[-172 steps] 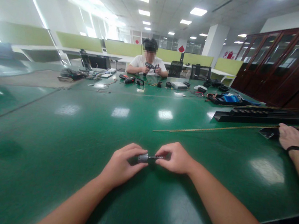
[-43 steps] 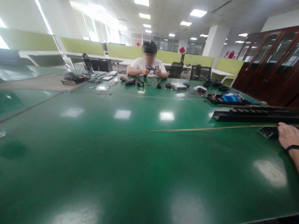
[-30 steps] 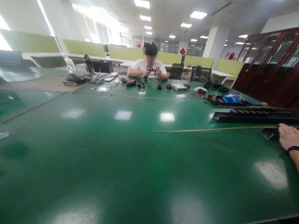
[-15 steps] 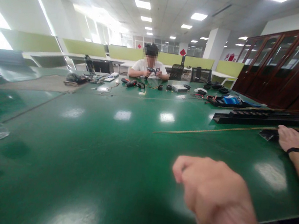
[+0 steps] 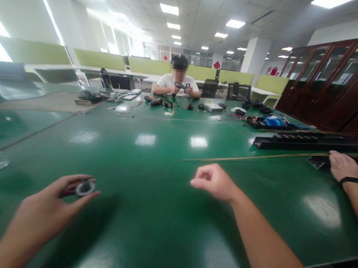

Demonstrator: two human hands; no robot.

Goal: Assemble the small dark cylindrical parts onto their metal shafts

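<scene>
My left hand (image 5: 46, 208) is above the green table (image 5: 140, 217) at the lower left, its thumb and fingers closed around a small round object (image 5: 85, 188) with a pale rim and a dark centre. My right hand (image 5: 214, 182) hovers over the middle of the table with its fingers curled together; whether anything is inside the curl is hidden. Just beyond it lie thin brass-coloured rods (image 5: 228, 159), which do not touch the hand.
At the right, another person's hands (image 5: 345, 167) rest on a black part beside long black channels (image 5: 311, 143). Across the table a person (image 5: 178, 80) holds a power drill. Tools and a blue-topped tray (image 5: 275, 122) line the far side.
My left hand has come into full view with the round object. My right hand has moved away from the camera and to the left, fingers still curled.
</scene>
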